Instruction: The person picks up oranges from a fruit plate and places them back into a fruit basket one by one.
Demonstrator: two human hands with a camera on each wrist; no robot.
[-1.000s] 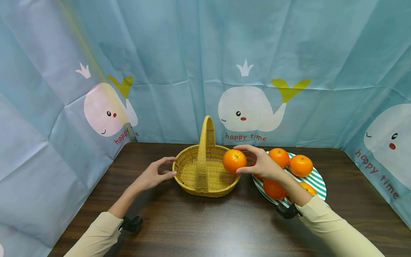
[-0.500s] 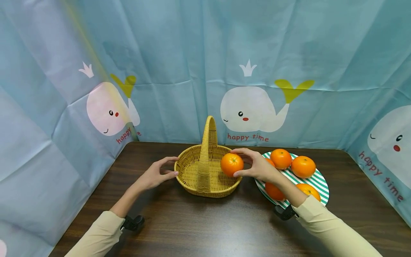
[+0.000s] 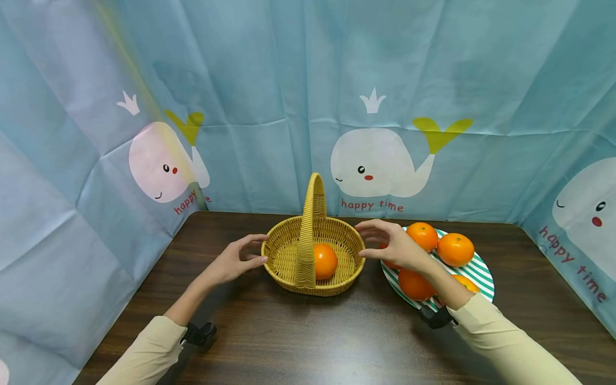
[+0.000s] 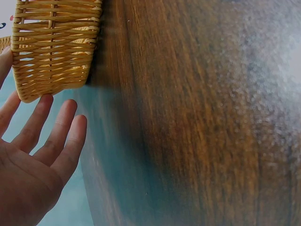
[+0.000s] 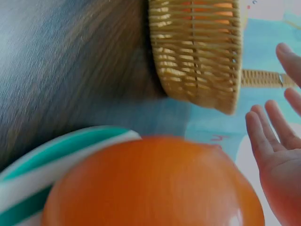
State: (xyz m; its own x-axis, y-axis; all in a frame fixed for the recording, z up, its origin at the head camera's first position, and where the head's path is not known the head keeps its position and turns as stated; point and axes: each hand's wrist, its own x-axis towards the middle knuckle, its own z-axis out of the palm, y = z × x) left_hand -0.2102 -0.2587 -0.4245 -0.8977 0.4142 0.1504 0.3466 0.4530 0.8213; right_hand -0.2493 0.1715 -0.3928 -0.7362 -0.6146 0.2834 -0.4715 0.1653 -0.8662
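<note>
A wicker basket [image 3: 284, 262] with a tall arched handle stands mid-table, and a single orange [image 3: 325, 261] lies inside it, partly behind the handle. At the basket's left end my left hand [image 3: 231, 262] touches the rim with its fingertips. Those fingers [image 4: 61, 132] look relaxed and fairly straight in the left wrist view. My right hand [image 3: 397, 246] hovers by the basket's right rim, thumb and fingers spread, holding nothing. In the right wrist view its fingers [image 5: 258, 134] are apart from the wicker. My right forearm hides part of the plate of oranges.
A green-and-white striped plate [image 3: 481, 275] sits right of the basket, bearing several oranges [image 3: 455, 249]. One orange [image 5: 160, 188] fills the lower right wrist view. Behind the dark wooden table [image 3: 308, 337] hangs a blue whale-print curtain [image 3: 269, 133].
My right hand has let go of the orange, which now lies lower inside the basket, and has drawn back to the right. The left hand stays at the left rim.
</note>
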